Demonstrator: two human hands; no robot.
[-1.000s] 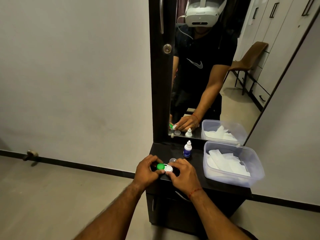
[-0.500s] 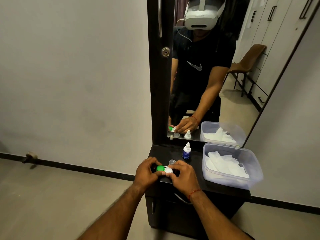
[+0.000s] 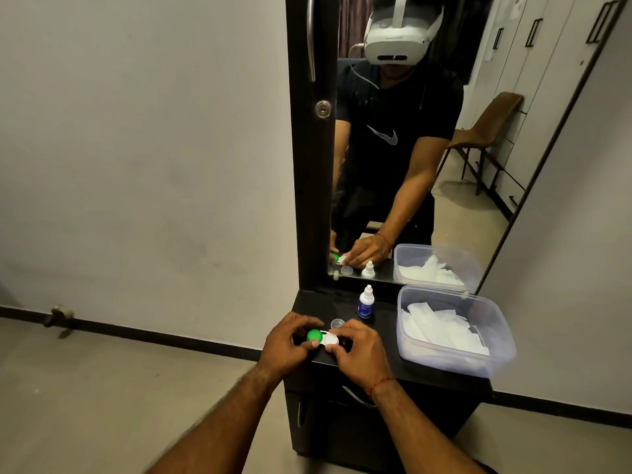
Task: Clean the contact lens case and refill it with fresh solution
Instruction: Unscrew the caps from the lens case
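Both hands pinch the lens case (image 3: 323,338) at the tabletop (image 3: 383,362) front edge: left hand (image 3: 285,343) fingers closed on the green cap (image 3: 314,335) end, right hand (image 3: 359,350) fingers closed on the white end, probably bracing to unscrew. Solution bottle (image 3: 366,302) stands just behind the case, a small clear cap (image 3: 337,323) between; tissue tub (image 3: 451,330) to the case's right.

Bare dark countertop (image 3: 383,357) between small clear cap (image 3: 337,323), solution bottle (image 3: 366,302) and plastic tub (image 3: 455,357).

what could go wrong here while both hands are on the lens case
1. The case sits near the cabinet's front edge; a slip could drop it on the floor.
2. The right hand is close to the small clear cap and the bottle; a knock could send either over.
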